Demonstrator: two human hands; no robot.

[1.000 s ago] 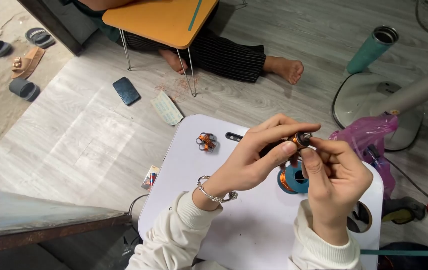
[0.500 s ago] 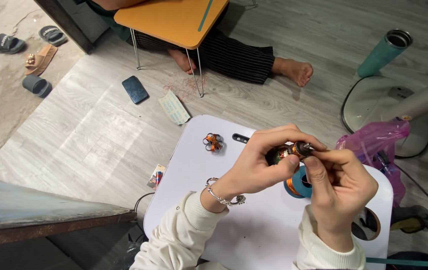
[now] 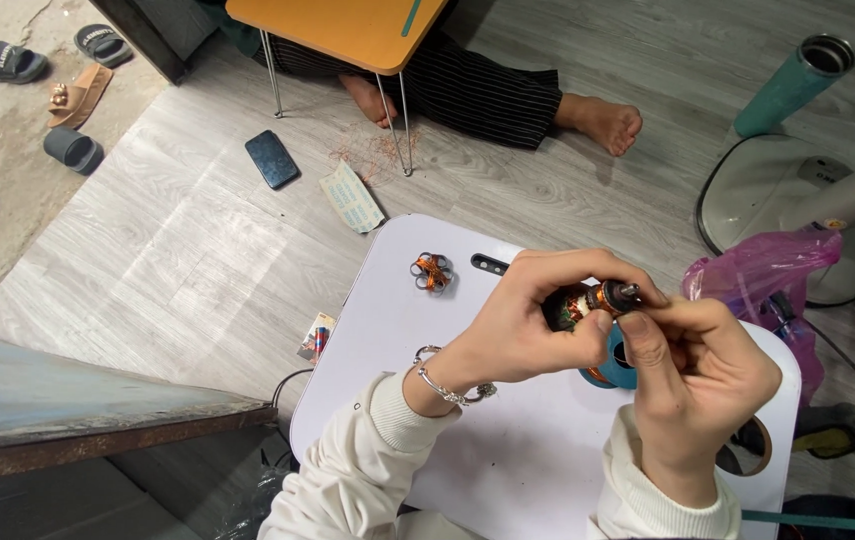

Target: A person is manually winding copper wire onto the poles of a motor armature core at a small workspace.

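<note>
copper windings show on the small motor rotor point(image 3: 588, 303), held up above the white counter point(image 3: 508, 450) between both hands. the left hand point(image 3: 528, 325) has its fingers curled shut round the rotor's body, thumb pressed on its lower side. the right hand point(image 3: 698, 375) pinches the metal shaft end, fingertips closed on it. to work this well, i judge the left grip should stay firm and steady while the right makes small, careful moves, sparing the thin wire. a blue tape roll point(image 3: 616, 362) lies just under the hands, and a second small copper-wound piece point(image 3: 432, 271) sits apart near the counter's far edge.
</note>
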